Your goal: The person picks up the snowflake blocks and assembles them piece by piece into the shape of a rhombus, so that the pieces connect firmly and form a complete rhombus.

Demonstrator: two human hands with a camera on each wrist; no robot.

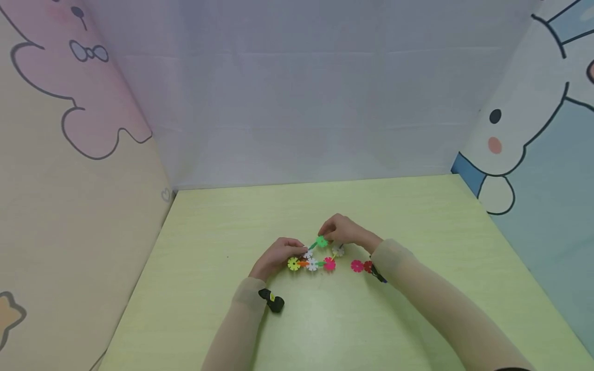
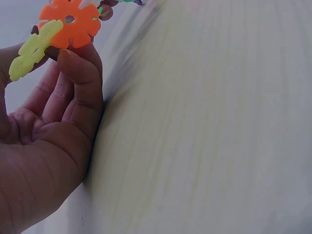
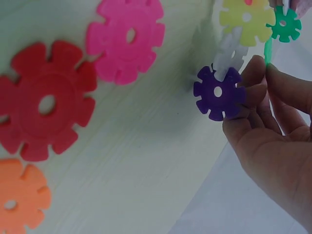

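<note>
A chain of notched plastic snowflake discs, bent into a ring, lies between my two hands. It includes a yellow disc [image 1: 293, 264], a white disc [image 1: 312, 264], a pink disc [image 1: 329, 264] and a bright green disc [image 1: 322, 241]. My left hand [image 1: 280, 253] pinches the chain's left side; an orange disc [image 2: 73, 22] and a pale yellow one [image 2: 35, 51] show at its fingertips in the left wrist view. At the far side, my right hand [image 1: 345, 230] pinches a green disc [image 3: 268, 51], seen edge-on. A purple disc [image 3: 218, 92] hangs beside its lower fingers.
Loose discs lie on the table [image 1: 325, 330] near the right wrist: a pink one [image 3: 127, 39], a red one [image 3: 46, 101] and an orange one [image 3: 22, 195]. Upright panels with cartoon drawings border the table at left and right, and a pale curtain [image 1: 297, 103] stands behind.
</note>
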